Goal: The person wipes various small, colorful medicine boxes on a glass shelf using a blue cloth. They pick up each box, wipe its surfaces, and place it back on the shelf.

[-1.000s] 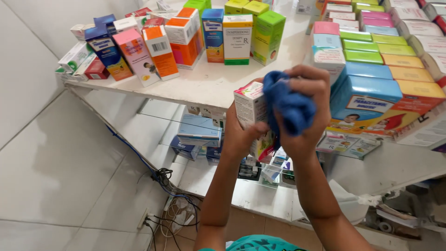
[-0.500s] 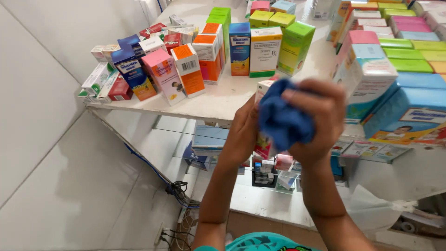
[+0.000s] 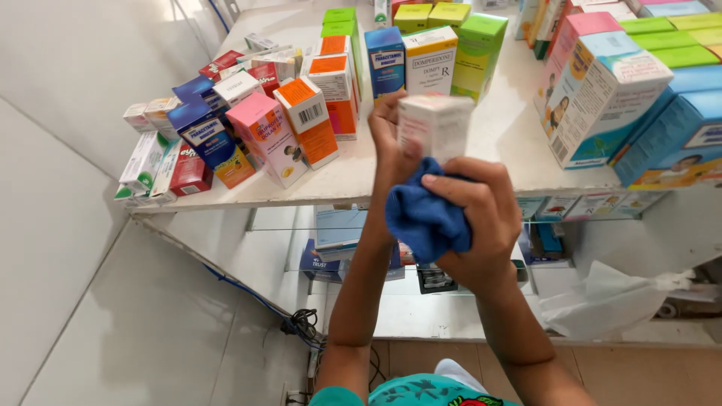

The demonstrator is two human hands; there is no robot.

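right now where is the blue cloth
In the head view, centre frame: the blue cloth is bunched in the right hand, against the white box held by the left hand.

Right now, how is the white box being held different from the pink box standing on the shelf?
The white box is lifted off the shelf, gripped by the left hand, with the blue cloth in the right hand pressed against its lower end; the pink box stands untouched among other cartons. The white box looks mostly plain and blurred; the pink box shows a colourful picture. Both are small upright cardboard cartons.
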